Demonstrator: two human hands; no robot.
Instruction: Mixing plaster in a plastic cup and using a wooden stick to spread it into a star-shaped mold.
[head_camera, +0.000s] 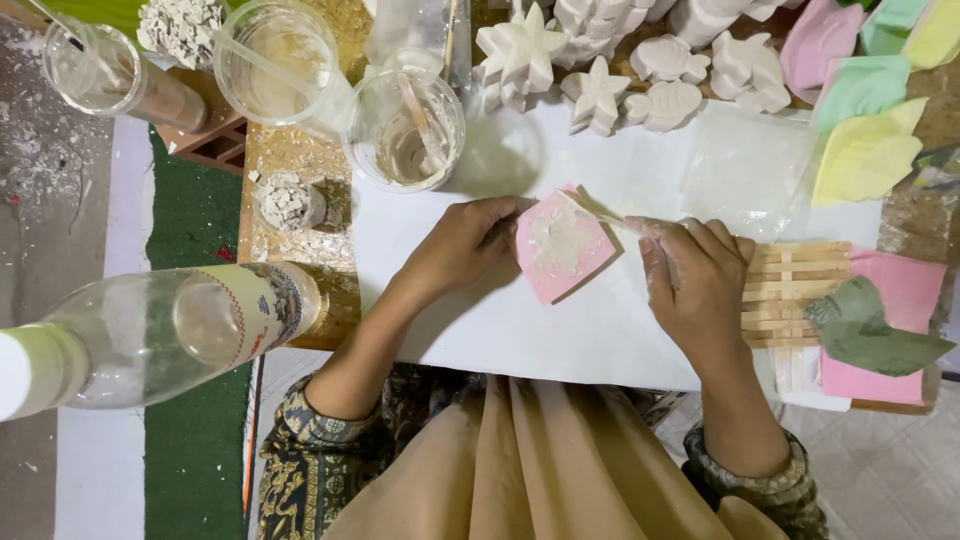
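A pink square mould filled with white plaster lies on a white sheet. My left hand holds the mould by its left edge. My right hand grips a thin wooden stick whose tip rests on the mould's upper right corner. Plaster dusts the fingers of my right hand.
Clear plastic cups with plaster residue stand at the back, white cast star and fish figures beside them. Pink, green and yellow moulds lie at the right, near a wooden slat mat. A clear bottle lies at left.
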